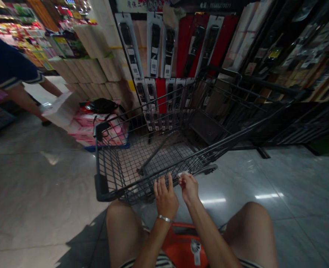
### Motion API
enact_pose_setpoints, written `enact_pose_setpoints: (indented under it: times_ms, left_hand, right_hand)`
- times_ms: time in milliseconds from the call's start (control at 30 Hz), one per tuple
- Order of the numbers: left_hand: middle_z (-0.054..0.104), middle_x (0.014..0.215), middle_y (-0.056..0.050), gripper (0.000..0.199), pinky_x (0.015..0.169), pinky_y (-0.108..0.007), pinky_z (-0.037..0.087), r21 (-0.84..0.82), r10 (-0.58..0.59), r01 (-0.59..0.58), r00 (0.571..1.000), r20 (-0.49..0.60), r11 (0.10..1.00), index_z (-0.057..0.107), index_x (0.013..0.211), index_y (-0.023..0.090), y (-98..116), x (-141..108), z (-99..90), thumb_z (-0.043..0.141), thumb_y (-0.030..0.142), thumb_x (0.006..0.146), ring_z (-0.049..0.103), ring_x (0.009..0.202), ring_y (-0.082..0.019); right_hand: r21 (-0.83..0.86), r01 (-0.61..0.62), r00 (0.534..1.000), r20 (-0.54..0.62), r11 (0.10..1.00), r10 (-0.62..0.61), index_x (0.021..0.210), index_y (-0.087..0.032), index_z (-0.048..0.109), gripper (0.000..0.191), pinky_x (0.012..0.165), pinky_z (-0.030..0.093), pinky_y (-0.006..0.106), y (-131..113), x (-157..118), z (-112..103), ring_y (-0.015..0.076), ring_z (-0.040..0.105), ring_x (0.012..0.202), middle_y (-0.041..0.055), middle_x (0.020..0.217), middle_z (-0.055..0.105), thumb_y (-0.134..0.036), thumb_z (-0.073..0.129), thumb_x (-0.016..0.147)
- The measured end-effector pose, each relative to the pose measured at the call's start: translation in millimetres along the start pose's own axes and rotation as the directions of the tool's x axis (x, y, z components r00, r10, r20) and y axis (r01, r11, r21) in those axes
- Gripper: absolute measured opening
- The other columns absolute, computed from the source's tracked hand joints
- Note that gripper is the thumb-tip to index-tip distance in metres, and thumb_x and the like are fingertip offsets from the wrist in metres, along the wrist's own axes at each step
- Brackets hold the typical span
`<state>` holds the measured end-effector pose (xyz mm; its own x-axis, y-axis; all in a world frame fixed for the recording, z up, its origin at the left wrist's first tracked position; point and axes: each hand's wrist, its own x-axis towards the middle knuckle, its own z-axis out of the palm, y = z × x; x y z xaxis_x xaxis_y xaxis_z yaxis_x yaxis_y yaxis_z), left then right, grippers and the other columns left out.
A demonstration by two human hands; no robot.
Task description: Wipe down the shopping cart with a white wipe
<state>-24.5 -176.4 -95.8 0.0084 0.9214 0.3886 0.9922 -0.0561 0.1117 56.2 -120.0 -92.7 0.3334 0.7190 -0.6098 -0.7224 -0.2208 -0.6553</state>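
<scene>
My left hand [166,197], with a silver bracelet [165,218] at its wrist, is held at the near side of a dark wire shopping cart [153,176]. Its fingers are stretched out and hold nothing; whether they touch the wires I cannot tell. Just to the right, my right hand [189,190] is closed in a pinch. Between its thumb and fingers shows a small white scrap [183,174], perhaps paper or tissue. The scrap is right beside the cart's side wires. No goods show in the cart's basket.
An orange-red seat or stool [181,242] is between my knees. Behind the cart hang packaged watch-like straps [155,48]. Left of it stand stacked tissue packs [83,70] and pink boxes [108,130] with a black bag [101,105]. A person [10,63] in dark blue stands far left.
</scene>
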Motion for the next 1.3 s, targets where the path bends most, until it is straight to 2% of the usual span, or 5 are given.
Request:
enact_pose_setpoints:
  times_ms: [367,633,833,1100,1300]
  left_hand:
    - [0.028,0.144,-0.021,0.068,0.109,-0.056,0.024,-0.065,-0.011,0.012,1.000,0.019,0.998,0.038,0.136,0.009,9,-11,-15.1,0.046,0.003,0.068,0.020,0.137,-0.033]
    - [0.041,0.130,-0.021,0.059,0.105,-0.055,0.029,-0.059,-0.077,0.069,0.987,-0.142,0.996,0.041,0.133,0.008,-11,-17,-30.9,0.048,0.013,0.075,0.032,0.128,-0.032]
    - [0.051,0.124,-0.017,0.057,0.106,-0.058,0.024,0.089,-0.049,0.042,0.995,0.081,0.995,0.043,0.133,0.011,-29,-5,-30.8,0.044,0.013,0.077,0.041,0.121,-0.031]
    - [0.054,0.118,-0.017,0.054,0.105,-0.060,0.025,0.157,-0.055,0.049,0.998,0.037,0.986,0.047,0.131,0.011,-25,-3,-23.8,0.044,0.015,0.077,0.044,0.117,-0.033]
    - [0.053,0.117,-0.015,0.054,0.106,-0.061,0.024,0.169,-0.070,0.066,0.997,0.021,0.983,0.046,0.131,0.012,-23,-4,-20.5,0.045,0.016,0.077,0.044,0.116,-0.033]
  right_hand:
    - [0.079,0.034,0.996,0.082,0.996,-0.040,0.062,-0.017,0.057,0.023,0.042,0.040,0.019,-23,-18,0,0.0076,0.051,0.045,-0.0019,0.057,0.063,-0.018,0.072,0.045]
    - [-0.107,0.265,0.955,0.168,0.958,-0.246,0.069,-0.018,0.056,0.020,0.044,0.039,0.022,-9,-26,3,0.0098,0.050,0.046,-0.0043,0.056,0.058,-0.025,0.066,0.052]
    - [-0.225,0.392,0.918,0.165,0.892,-0.361,0.063,-0.020,0.051,0.012,0.048,0.037,0.020,15,-20,5,0.0088,0.044,0.049,-0.0076,0.054,0.049,-0.024,0.058,0.055]
    - [-0.284,0.239,0.971,0.067,0.928,-0.230,0.059,-0.021,0.053,0.010,0.042,0.034,0.020,48,-2,-4,0.0101,0.045,0.045,-0.0078,0.048,0.050,-0.023,0.055,0.050]
    - [-0.317,0.199,0.979,0.033,0.927,-0.199,0.053,-0.021,0.050,0.007,0.039,0.032,0.020,58,10,-9,0.0093,0.042,0.039,-0.0096,0.040,0.046,-0.022,0.055,0.048]
